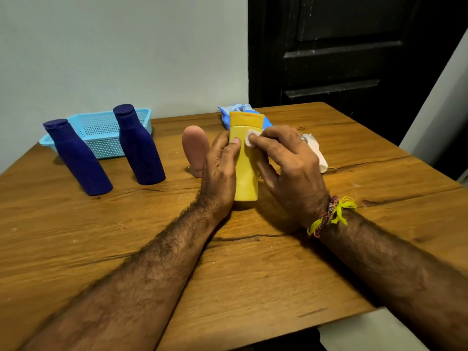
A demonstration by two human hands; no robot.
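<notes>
A yellow bottle stands upright on the wooden table, cap up. My left hand grips its left side, thumb across the front. My right hand pinches a small white wipe and presses it against the bottle's upper right front. A ring sits on one right finger, and a thread band circles the right wrist.
Two dark blue bottles stand at the left in front of a light blue basket. A pink bottle stands behind my left hand. A blue wipes pack and a white cloth lie behind the hands. A dark door is beyond the table.
</notes>
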